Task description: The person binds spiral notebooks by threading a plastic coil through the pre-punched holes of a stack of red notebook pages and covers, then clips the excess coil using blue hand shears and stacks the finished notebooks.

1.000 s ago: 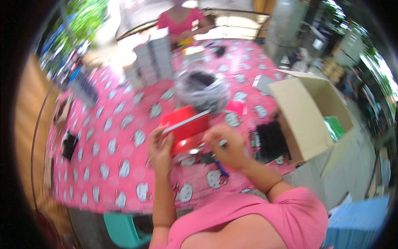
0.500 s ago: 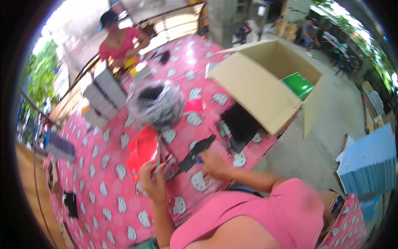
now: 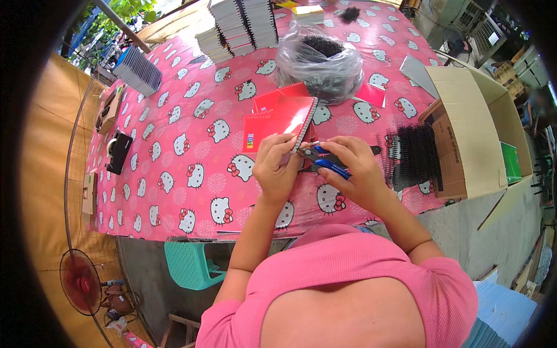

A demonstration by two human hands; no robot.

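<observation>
A red spiral-bound notebook (image 3: 285, 119) is tilted up in my left hand (image 3: 275, 169), whose fingers grip it near the lower end of its binding. Blue-handled wire cutters (image 3: 333, 169) are held in my right hand (image 3: 362, 174), thumb and fingers around the handles. Their jaws meet the lower end of the spiral, close to my left fingertips; whether they bite the wire cannot be made out. Beneath and behind the notebook lie other red covers (image 3: 293, 91). To the right of my right hand is a pile of black spiral coils (image 3: 413, 155).
A plastic bag (image 3: 319, 69) of black coils stands beyond the notebook. Stacks of bound notebooks (image 3: 235, 29) rise at the back. An open cardboard box (image 3: 467, 127) with a green notebook (image 3: 510, 162) is on the right. A tape dispenser (image 3: 119, 152) sits on the left.
My right hand has brought the cutters from beside the notebook to the end of its spiral. The view has swung, so the person across the table is out of sight.
</observation>
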